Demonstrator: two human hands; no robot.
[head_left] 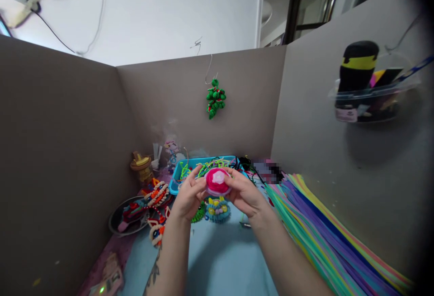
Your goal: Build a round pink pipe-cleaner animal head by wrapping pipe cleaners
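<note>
A round, fuzzy disc (213,188), deep pink with a pale pink middle and rim, is held up in front of me between both hands. My left hand (190,195) grips its left edge with fingers and thumb. On the other side my right hand (246,193) is closed on the right edge, its thumb near the pale middle. Just below the disc, a blue fuzzy figure (218,213) with yellow and lilac parts rests on the blue work surface (217,250). Beside it sits a green fuzzy piece (199,213), partly behind my left hand.
Behind my hands stands a blue tray (173,186) of coloured fuzzy strips. Long pipe cleaners (325,237) lie along the right wall. At left are a bowl (116,231) and orange-and-white figures (158,193). A green ornament (216,99) hangs at the back; a clear bin (369,106) hangs right.
</note>
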